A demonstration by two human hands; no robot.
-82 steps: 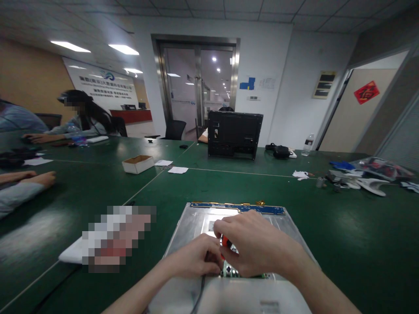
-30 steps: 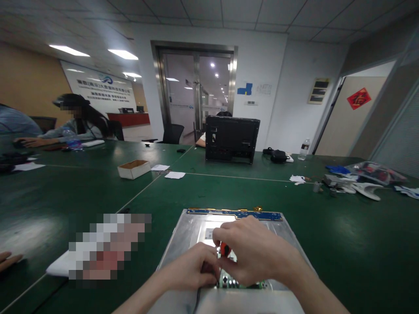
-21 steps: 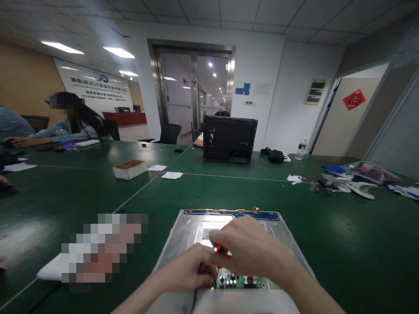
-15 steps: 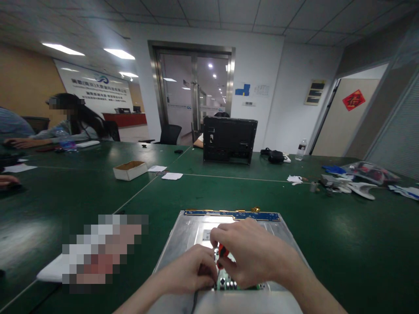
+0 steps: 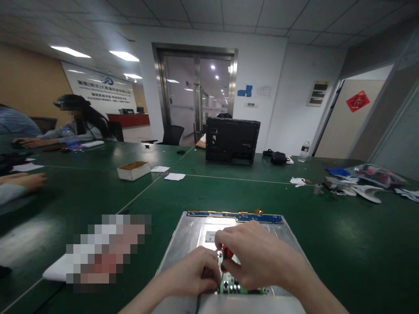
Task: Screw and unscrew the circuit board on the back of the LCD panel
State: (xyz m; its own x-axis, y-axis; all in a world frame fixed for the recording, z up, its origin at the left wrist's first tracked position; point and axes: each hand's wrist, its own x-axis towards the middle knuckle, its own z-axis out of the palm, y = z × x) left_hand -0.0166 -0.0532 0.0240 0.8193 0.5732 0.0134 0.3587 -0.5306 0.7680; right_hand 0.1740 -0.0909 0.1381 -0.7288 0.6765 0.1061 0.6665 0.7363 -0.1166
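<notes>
A flat silver display panel (image 5: 185, 237) lies in front of me, a narrow blue circuit strip (image 5: 262, 218) running along its far edge. On its near part is a green circuit board (image 5: 234, 288), partly covered by my hands. My right hand (image 5: 257, 253) is closed round the red and black handle of a screwdriver (image 5: 225, 256), held upright over the board. Close against it, the fingers of my left hand (image 5: 193, 270) are pinched together low at the board's left side; what they hold is hidden. A dark cable (image 5: 198, 302) comes out below my left hand.
A white pad-like object (image 5: 55, 270), largely pixelated, lies left of the panel. Farther off are an open white box (image 5: 133, 171), a black monitor casing (image 5: 232, 141), a bottle (image 5: 303, 151) and loose parts (image 5: 353, 187). Another person's hand (image 5: 29, 181) reaches in at left.
The view has shifted slightly, so everything sits a little farther right. Another person's hand at the left has come farther into view. My hands keep nearly the same pose over the board.
</notes>
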